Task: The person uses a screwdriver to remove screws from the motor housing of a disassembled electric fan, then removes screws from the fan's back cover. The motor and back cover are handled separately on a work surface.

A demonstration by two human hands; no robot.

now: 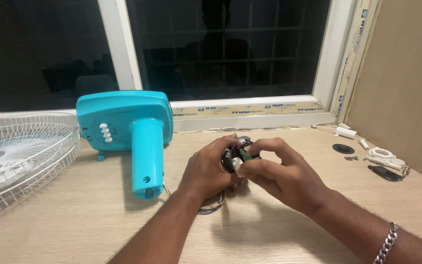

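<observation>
Nearest the camera, two bare forearms came up over the pale wooden table [89, 215], the right one wearing a silver chain bracelet [388, 243]. A little further in, the left hand [208, 168] and the right hand [274, 168] met around a small fan motor [235, 157], a dark, compact block with metal and a bit of green and white showing between the fingers. It was held just above the table, roughly in the middle of the view. The left hand's fingers were curled shut around its left side and underside; the right hand's fingers [264, 145] were closed on its top and right edge, thumb pressed near the white part.

A bundle of coloured wires [211, 205] hung from the motor under the left wrist and trailed toward the fan base.

Judging by its look, the motor was probably dense and heavy for its size, rigid in the body, but delicate at the windings and solder points. The safest hold would be on the solid outer frame, as the left hand had it, never by the thin wires, which could tear loose.

Beyond the hands lay the turquoise fan base [123, 122] on its side with its column pointing toward the camera. At far left sat the white wire fan guard [20, 151]. At far right lay small parts [377, 159]: screws, white plastic pieces, a black disc. Behind everything stood the dark window [221, 49].
</observation>
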